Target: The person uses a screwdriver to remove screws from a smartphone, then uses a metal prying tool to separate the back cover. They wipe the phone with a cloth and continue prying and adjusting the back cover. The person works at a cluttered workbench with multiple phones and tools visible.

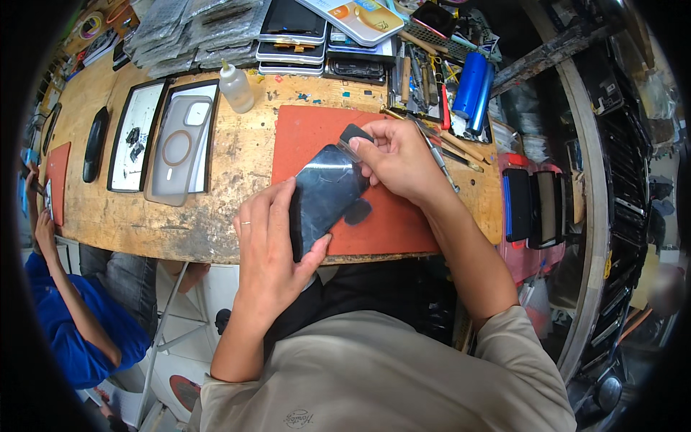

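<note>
A dark, glossy smartphone [320, 191] lies tilted over a red-orange mat [396, 227]. Along its left side and lower corner, the fingers and thumb of my left hand [266, 237] grip it. My right hand [396, 151] pinches a small flat black tool [354, 134] between thumb and fingers. That tool is at the phone's upper right corner; whether its edge touches the phone I cannot tell. A dark rounded patch [357, 211] shows beside the phone's right edge, its kind unclear.
On the left are a clear phone case [176, 147], a framed panel [137, 137] and a black oblong object [95, 144]. A squeeze bottle [236, 88] stands behind the mat. Tools and a blue cylinder [471, 85] crowd the right. A person in blue [90, 317] works at far left.
</note>
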Demonstrator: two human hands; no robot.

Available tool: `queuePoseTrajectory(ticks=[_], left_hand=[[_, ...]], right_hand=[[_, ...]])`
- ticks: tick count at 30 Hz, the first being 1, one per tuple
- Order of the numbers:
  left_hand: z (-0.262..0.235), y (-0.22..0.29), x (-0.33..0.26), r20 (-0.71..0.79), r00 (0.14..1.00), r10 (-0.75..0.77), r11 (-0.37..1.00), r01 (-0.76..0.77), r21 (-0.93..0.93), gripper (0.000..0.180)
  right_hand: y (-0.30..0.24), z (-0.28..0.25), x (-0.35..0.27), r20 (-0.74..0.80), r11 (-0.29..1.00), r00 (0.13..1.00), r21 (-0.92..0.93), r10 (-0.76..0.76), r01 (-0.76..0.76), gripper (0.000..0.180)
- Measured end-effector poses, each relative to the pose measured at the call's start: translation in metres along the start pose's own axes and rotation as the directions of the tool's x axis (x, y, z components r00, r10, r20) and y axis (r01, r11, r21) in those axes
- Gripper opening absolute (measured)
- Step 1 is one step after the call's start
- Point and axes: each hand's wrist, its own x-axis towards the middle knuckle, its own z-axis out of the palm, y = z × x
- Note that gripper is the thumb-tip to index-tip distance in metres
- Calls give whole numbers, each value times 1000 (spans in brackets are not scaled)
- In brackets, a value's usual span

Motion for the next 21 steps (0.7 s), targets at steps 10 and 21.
queuePoseTrajectory(ticks=[10, 21], left_hand=[[2, -1, 0, -34, 999, 41, 999, -42, -25, 91], [2, -2, 1, -44, 998, 45, 999, -46, -14, 90]], right_hand=[[-1, 5, -1, -45, 994, 998, -101, 38, -42, 18], [4, 7, -10, -68, 893, 941, -343, -332, 291, 17]])
